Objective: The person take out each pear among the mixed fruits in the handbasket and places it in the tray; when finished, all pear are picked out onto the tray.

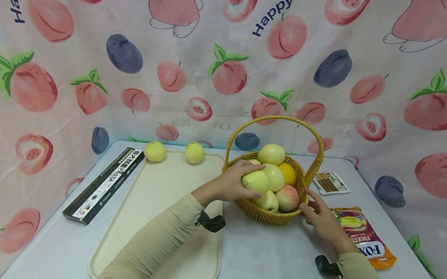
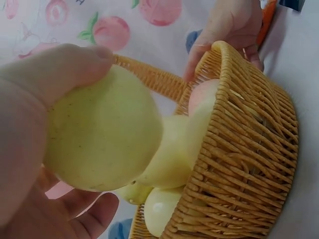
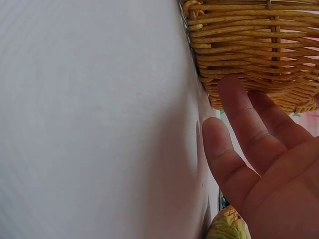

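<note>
In the head view, my left hand [image 1: 233, 182] grips a pale yellow-green pear [image 1: 256, 181] over the front left of the wicker basket [image 1: 270, 216]. The left wrist view shows this pear [image 2: 107, 132] large and speckled, between thumb and fingers beside the rim. Inside the basket lie several more yellow-green fruits, an orange [image 1: 288, 173] and a pinkish peach [image 1: 288, 197]. On the basket's right side, near the foot of its handle, my right hand [image 1: 325, 221] holds the rim. In the right wrist view its lower fingers [image 3: 254, 134] extend along the woven outer wall.
A cream tray [image 1: 177, 170] lies to the left, with two yellow-green pears [image 1: 155, 151] at its far edge. Beside it is a long black box [image 1: 105, 186]. Right of the basket lie a brown-and-white packet [image 1: 331, 183] and an orange-red candy bag [image 1: 363, 237]. A fruit-patterned cloth hangs behind.
</note>
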The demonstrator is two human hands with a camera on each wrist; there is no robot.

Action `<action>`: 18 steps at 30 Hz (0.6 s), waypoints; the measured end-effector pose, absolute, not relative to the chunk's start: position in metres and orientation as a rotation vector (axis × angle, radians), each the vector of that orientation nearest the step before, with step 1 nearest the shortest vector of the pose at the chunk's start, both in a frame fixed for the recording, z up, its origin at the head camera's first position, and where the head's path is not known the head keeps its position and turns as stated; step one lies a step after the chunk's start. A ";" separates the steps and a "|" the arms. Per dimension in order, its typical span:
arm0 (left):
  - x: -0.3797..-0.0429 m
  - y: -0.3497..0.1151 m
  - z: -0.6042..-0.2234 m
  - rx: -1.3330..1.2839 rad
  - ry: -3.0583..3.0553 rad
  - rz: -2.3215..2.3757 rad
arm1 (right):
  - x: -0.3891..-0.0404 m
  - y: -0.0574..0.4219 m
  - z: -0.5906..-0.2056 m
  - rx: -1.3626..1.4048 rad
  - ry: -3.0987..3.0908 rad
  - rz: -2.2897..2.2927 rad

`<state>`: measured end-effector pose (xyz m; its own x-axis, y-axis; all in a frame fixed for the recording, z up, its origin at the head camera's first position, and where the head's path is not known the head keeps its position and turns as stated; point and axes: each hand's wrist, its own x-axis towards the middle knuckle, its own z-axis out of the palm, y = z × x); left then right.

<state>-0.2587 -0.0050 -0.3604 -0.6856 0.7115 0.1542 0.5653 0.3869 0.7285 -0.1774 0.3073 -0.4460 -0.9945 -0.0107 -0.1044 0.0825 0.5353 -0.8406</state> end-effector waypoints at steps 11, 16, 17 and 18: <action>-0.252 -0.027 -0.360 1.011 2.414 1.309 | -0.177 0.307 -0.446 0.053 2.687 -1.449; -0.254 -0.032 -0.363 1.030 2.437 1.290 | -0.177 0.307 -0.445 0.046 2.683 -1.456; -0.254 -0.033 -0.364 1.041 2.441 1.281 | -0.177 0.307 -0.446 0.046 2.683 -1.457; -0.255 -0.033 -0.366 1.052 2.443 1.274 | -0.178 0.307 -0.446 0.047 2.682 -1.456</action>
